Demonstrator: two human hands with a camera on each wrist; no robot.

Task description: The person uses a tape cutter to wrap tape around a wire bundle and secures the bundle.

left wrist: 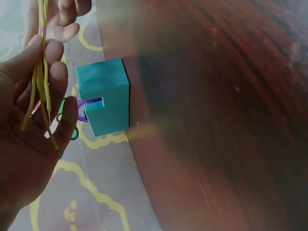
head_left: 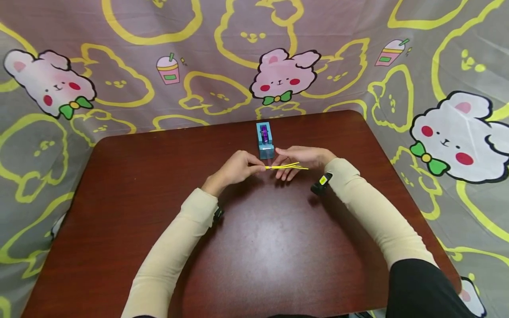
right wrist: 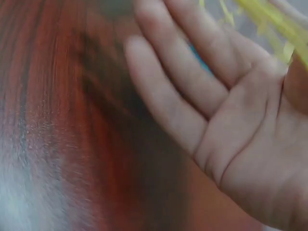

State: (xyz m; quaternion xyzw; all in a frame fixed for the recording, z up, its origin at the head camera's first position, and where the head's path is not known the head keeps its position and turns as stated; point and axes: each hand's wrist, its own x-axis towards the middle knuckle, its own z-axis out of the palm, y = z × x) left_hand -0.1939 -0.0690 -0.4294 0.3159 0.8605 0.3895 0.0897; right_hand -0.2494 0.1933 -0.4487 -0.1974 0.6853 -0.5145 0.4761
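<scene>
Dark wooden counter (head_left: 254, 260): blue holder (head_left: 266, 153), purple roll (head_left: 264, 133) seated inside. Left grip (head_left: 238, 168) pinched on yellow strands (head_left: 283, 167) just in front; right grip (head_left: 301, 156), fingers loosely apart, beside them.

Cartoon-print cloth (head_left: 222, 57) hangs behind and beside a dark wood-grained surface (head_left: 127, 198), making a screened-off booth; whether home or workplace cannot be told.
</scene>
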